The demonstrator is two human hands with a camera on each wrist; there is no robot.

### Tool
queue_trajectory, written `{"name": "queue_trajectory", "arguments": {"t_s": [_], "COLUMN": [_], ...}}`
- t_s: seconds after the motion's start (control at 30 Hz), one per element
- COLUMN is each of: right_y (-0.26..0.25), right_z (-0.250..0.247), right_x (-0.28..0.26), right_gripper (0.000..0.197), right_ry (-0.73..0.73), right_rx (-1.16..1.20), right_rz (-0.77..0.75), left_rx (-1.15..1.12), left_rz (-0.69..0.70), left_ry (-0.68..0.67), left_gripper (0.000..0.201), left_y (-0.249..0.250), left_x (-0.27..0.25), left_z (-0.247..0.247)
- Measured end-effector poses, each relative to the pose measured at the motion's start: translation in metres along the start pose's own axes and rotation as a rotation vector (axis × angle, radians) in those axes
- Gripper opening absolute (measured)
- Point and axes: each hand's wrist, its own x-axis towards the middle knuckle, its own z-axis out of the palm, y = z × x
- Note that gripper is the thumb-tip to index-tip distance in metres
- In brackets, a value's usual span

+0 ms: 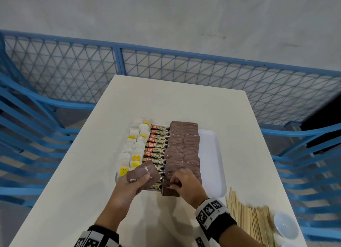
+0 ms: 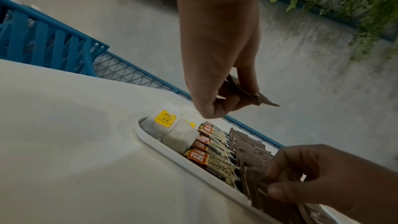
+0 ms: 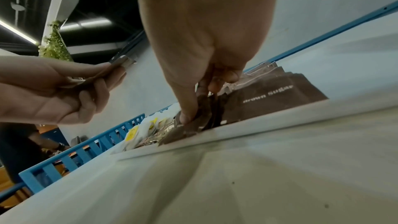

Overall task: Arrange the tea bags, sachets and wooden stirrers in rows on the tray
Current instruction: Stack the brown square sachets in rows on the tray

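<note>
A white tray (image 1: 212, 154) on the white table holds rows: tea bags (image 1: 133, 147) at left, coffee granule sachets (image 1: 157, 145) in the middle, brown sugar sachets (image 1: 184, 147) beside them. My left hand (image 1: 132, 184) hovers over the tray's near left end and grips a small stack of brown sugar sachets (image 1: 143, 174). My right hand (image 1: 184, 182) pinches one brown sugar sachet (image 1: 169, 190) at the near end of the brown row, at the tray's front rim (image 3: 269, 125). A pile of wooden stirrers (image 1: 249, 221) lies on the table at the near right.
A small white bowl (image 1: 285, 224) sits beside the stirrers near the table's right edge. Blue chairs and a blue mesh fence (image 1: 166, 65) surround the table. The tray's right part (image 1: 210, 145) is bare.
</note>
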Motion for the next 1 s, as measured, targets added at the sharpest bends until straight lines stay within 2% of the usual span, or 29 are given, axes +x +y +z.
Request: {"name": "queue_trajectory", "arguments": {"t_s": [0.27,0.4,0.5,0.73,0.87,1.0], "right_y": [0.003,0.002,0.0,-0.001,0.0,-0.001], "right_z": [-0.001,-0.001,0.0,0.0,-0.002,-0.007], "right_x": [0.003,-0.001,-0.005,-0.006,-0.003,-0.001], "right_gripper": [0.006,0.009,0.013,0.013,0.022,0.022], "right_ry": [0.193,0.112,0.037,-0.005,-0.046,-0.103], "right_rx": [0.019,-0.031,-0.065,-0.044,-0.093,-0.107], "right_rz": [-0.029,-0.09,-0.082,-0.065,-0.083,-0.12], "left_rx": [0.012,0.02,0.024,0.024,0.014,0.005], "left_rz": [-0.008,-0.003,0.0,0.002,0.016,0.013], "left_ry": [0.0,-0.001,-0.005,0.002,0.008,0.01], "left_gripper": [0.022,0.02,0.021,0.02,0.019,0.021], "left_y": [0.0,0.001,0.001,0.002,0.004,0.004], "left_x": [0.001,0.0,0.001,-0.001,-0.002,-0.002], "left_z": [0.003,0.004,0.003,0.004,0.004,0.004]}}
